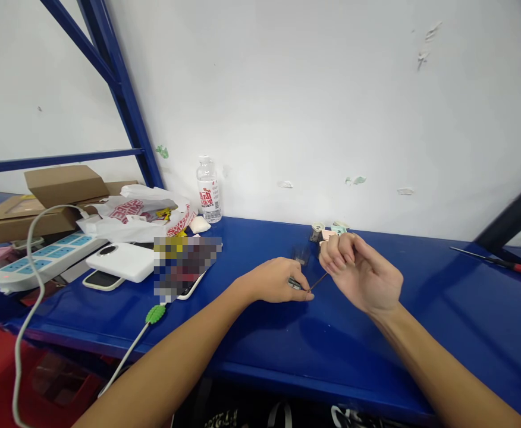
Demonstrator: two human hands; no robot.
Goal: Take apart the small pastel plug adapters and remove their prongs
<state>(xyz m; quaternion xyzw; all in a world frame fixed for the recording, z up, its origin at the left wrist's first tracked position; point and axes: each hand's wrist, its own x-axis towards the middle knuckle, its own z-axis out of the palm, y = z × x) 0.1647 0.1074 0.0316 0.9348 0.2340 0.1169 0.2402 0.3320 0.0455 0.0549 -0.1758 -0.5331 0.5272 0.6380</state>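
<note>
My left hand [281,280] rests on the blue shelf top [376,333] with its fingers pinched on a small dark metal part [295,284]. My right hand [358,267] is curled just to its right, holding a thin dark rod-like tool [319,282] whose tip meets the small part. The two hands are almost touching. A small clear plastic piece [301,254] lies just behind my left hand. Several small pastel parts [329,232] sit at the wall behind my right hand.
A water bottle [208,191] stands by the wall. Left of it lie a plastic bag [144,214], cardboard boxes [41,199], a power strip [41,258], a white power bank [120,260] and phones. A red-handled tool [505,263] lies at far right.
</note>
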